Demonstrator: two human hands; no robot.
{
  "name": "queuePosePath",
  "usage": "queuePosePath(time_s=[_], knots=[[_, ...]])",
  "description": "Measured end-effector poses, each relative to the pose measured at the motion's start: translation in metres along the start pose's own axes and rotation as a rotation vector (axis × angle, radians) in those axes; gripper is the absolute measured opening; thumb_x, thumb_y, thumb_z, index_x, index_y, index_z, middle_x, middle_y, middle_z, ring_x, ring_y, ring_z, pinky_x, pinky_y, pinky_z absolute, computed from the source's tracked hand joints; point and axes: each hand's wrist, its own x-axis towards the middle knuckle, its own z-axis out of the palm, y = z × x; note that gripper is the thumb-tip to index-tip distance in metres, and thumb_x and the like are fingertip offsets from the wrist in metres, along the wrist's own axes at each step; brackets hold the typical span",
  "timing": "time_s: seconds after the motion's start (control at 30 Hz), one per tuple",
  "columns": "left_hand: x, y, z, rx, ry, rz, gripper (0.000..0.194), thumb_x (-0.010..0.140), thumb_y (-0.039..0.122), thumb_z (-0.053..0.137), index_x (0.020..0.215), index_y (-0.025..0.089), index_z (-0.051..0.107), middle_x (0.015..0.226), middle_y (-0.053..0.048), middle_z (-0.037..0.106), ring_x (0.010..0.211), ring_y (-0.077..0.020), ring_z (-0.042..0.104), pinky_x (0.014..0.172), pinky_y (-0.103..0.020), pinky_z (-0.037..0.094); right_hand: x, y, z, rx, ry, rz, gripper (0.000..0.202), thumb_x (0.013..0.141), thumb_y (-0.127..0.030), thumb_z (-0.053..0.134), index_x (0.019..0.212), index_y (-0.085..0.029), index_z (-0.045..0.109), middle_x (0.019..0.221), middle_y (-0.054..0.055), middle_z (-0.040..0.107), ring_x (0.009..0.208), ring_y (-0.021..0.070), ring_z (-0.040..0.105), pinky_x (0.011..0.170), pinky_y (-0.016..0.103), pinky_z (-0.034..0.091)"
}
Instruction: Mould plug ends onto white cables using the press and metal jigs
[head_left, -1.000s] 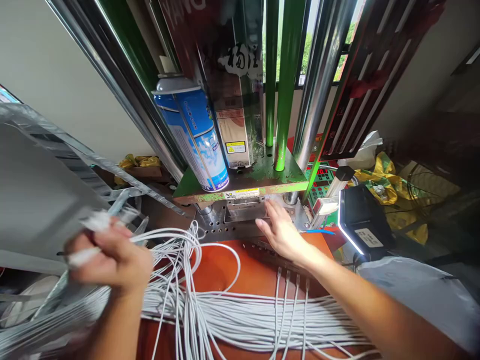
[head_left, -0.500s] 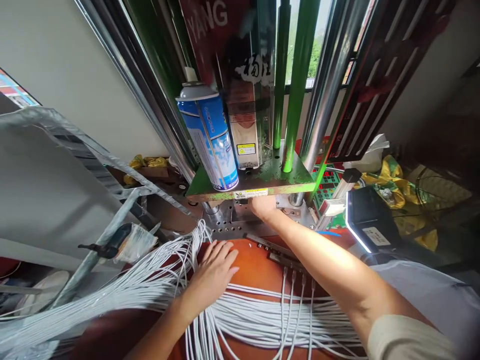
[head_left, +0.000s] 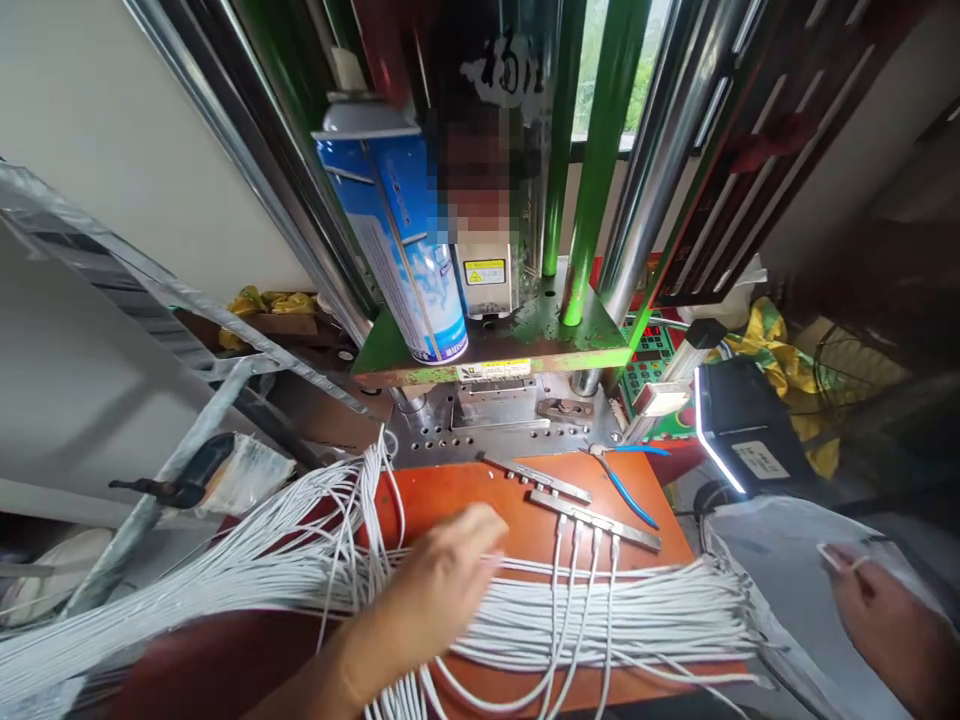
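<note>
My left hand point(head_left: 442, 570), smeared by motion, is above the bundle of white cables point(head_left: 600, 620) across the orange worktop point(head_left: 450, 490). Its fingers are too blurred to show whether they hold anything. At the far right my right hand point(head_left: 874, 600) is closed in a pinch over a translucent plastic bag point(head_left: 795, 530); a small pale thing shows at its fingertips. Several cables end in a metal bar mould point(head_left: 596, 520), and a second metal bar point(head_left: 536, 478) lies just behind it. Blue-handled pliers point(head_left: 626, 485) rest beside them.
A green press plate point(head_left: 555, 335) carries a blue spray can point(head_left: 397, 240). Below is a metal die block point(head_left: 495, 400) on the press bed. A lit lamp point(head_left: 739, 430) and a control panel point(head_left: 652, 355) stand right; a metal frame point(head_left: 172, 270) stands left.
My right hand has drawn back from under the press plate to the far right, uncovering the die block and pliers. My left hand has risen from the worktop's edge, moving slightly right and nearer.
</note>
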Motion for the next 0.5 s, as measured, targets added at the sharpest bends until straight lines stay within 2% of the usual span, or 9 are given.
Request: queuePosePath(time_s=[0.03,0.07,0.1,0.17,0.27,0.33,0.4,0.5], knots=[[0.000,0.024,0.006,-0.062,-0.096,0.065,0.016,0.101,0.018,0.050,0.108,0.024,0.064,0.110,-0.006,0.070,0.097,-0.0223,0.065,0.087,-0.034,0.053,-0.010,0.015,-0.003,-0.080,0.010,-0.024,0.048,0.096,-0.067,0.047,0.119,-0.035,0.075,0.064,0.016,0.067,0.051,0.0384,0.062,0.052,0.056,0.043],[0.000,0.044,0.012,-0.087,-0.155,0.115,0.013,0.099,0.019,0.053,0.106,0.023,0.062,0.109,-0.006,0.069,0.098,-0.0235,0.063,0.087,-0.036,0.053,-0.017,0.018,-0.004,-0.121,-0.006,-0.037,0.053,0.097,-0.068,0.044,0.125,-0.033,0.072,0.072,0.018,0.069,0.059,0.0415,0.066,0.056,0.059,0.045],[0.000,0.061,0.019,-0.093,-0.190,0.151,0.010,0.098,0.019,0.055,0.105,0.023,0.061,0.109,-0.007,0.068,0.099,-0.0247,0.062,0.087,-0.037,0.053,-0.020,0.007,-0.004,-0.119,-0.027,-0.044,0.053,0.100,-0.064,0.042,0.132,-0.032,0.069,0.085,0.022,0.073,0.074,0.0437,0.071,0.065,0.061,0.048],[0.002,0.083,0.034,-0.062,-0.186,0.177,0.010,0.096,0.020,0.057,0.106,0.022,0.060,0.114,-0.009,0.066,0.103,-0.0269,0.060,0.089,-0.039,0.052,-0.016,-0.044,-0.002,0.017,-0.124,-0.078,0.044,0.103,-0.046,0.046,0.142,-0.030,0.060,0.118,0.023,0.072,0.107,0.0406,0.071,0.088,0.059,0.052],[0.008,0.091,0.056,0.019,-0.088,0.155,0.010,0.097,0.018,0.055,0.105,0.021,0.060,0.113,-0.009,0.065,0.102,-0.0274,0.060,0.088,-0.041,0.052,0.005,-0.147,0.008,0.258,-0.305,-0.269,0.037,0.105,-0.028,0.049,0.142,-0.028,0.056,0.135,0.013,0.066,0.124,0.0309,0.063,0.106,0.051,0.049],[0.013,0.091,0.069,0.099,0.002,0.126,0.009,0.097,0.015,0.054,0.096,0.021,0.061,0.103,-0.007,0.065,0.093,-0.0270,0.060,0.080,-0.041,0.053,0.018,-0.196,0.017,0.261,-0.448,-0.299,0.031,0.106,-0.024,0.047,0.134,-0.025,0.060,0.130,0.012,0.067,0.118,0.0289,0.062,0.100,0.048,0.051],[0.020,0.091,0.081,0.182,0.084,0.090,0.011,0.095,0.014,0.056,0.088,0.021,0.062,0.094,-0.007,0.065,0.086,-0.0270,0.061,0.073,-0.041,0.052,0.024,-0.218,0.026,0.206,-0.529,-0.283,0.026,0.107,-0.023,0.045,0.124,-0.021,0.065,0.114,0.011,0.069,0.103,0.0281,0.062,0.087,0.045,0.051],[0.034,0.093,0.095,0.281,0.168,0.049,0.010,0.096,0.018,0.058,0.097,0.019,0.068,0.094,-0.008,0.069,0.084,-0.0280,0.065,0.069,-0.041,0.053,0.021,-0.221,0.034,0.184,-0.543,-0.278,0.023,0.108,-0.024,0.045,0.110,-0.020,0.067,0.099,0.010,0.067,0.092,0.0272,0.059,0.080,0.042,0.049]])
